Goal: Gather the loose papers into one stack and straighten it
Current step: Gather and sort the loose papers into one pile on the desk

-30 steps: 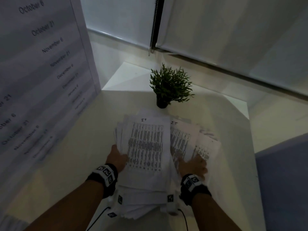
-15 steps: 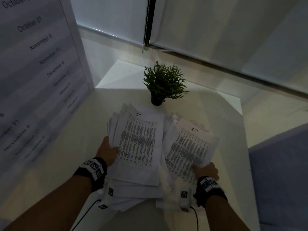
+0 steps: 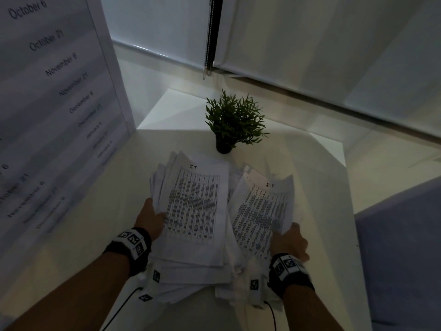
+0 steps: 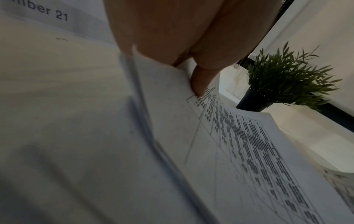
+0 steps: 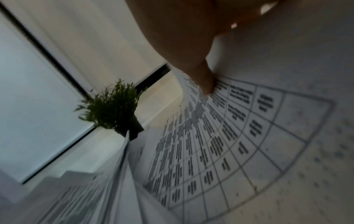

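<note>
White printed sheets lie in an untidy pile on the white table (image 3: pixel 86 254), split into two bundles. My left hand (image 3: pixel 152 218) grips the left bundle (image 3: pixel 195 206) at its left edge. In the left wrist view the thumb (image 4: pixel 201 81) presses on the top sheet (image 4: pixel 249 151), and the other fingers are hidden under it. My right hand (image 3: pixel 288 240) grips the right bundle (image 3: pixel 262 211) at its lower right corner, and this bundle is tilted up. In the right wrist view the thumb (image 5: pixel 205 80) lies on its printed table (image 5: pixel 229 136). More sheets (image 3: pixel 191 283) stick out below both bundles.
A small green plant in a black pot (image 3: pixel 235 120) stands just behind the papers. A tall white board printed with dates (image 3: pixel 52 91) stands along the table's left side. The table's right edge (image 3: pixel 353 223) is close to my right hand. Window blinds (image 3: pixel 310 44) hang behind.
My right hand has moved from lying flat on the pile to its right side, where it holds a bundle pulled rightward and tilted up. My left hand stays at the left edge.
</note>
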The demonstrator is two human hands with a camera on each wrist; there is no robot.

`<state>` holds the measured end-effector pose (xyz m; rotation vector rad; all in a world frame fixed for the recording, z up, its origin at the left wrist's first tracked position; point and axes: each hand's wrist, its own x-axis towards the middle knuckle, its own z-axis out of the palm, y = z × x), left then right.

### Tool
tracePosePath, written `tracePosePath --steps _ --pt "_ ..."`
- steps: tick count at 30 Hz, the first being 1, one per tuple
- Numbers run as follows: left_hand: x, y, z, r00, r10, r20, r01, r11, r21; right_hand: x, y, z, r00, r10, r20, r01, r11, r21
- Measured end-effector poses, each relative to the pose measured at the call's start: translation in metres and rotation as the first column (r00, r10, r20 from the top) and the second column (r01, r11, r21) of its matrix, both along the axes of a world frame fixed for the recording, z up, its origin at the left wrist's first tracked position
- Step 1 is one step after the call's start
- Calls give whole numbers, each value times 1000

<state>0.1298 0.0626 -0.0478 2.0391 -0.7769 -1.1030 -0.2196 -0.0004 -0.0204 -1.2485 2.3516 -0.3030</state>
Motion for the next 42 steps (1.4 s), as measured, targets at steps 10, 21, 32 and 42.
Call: tracePosePath --steps 10,21,32,42 --pt "-4 2 6 1000 -16 22 16 1000 -7 6 -7 8 950 227 -215 -242 969 -46" --pt "5 7 15 999 -34 19 34 999 -10 -26 -12 64 992 128 -10 -126 950 -285" --pt "2 7 21 996 -88 -32 88 996 -11 -25 -30 211 920 346 182 -183 791 -583" --pt "9 7 9 991 -100 -88 102 994 25 -1 -29 119 871 309 382 -202 934 -295"
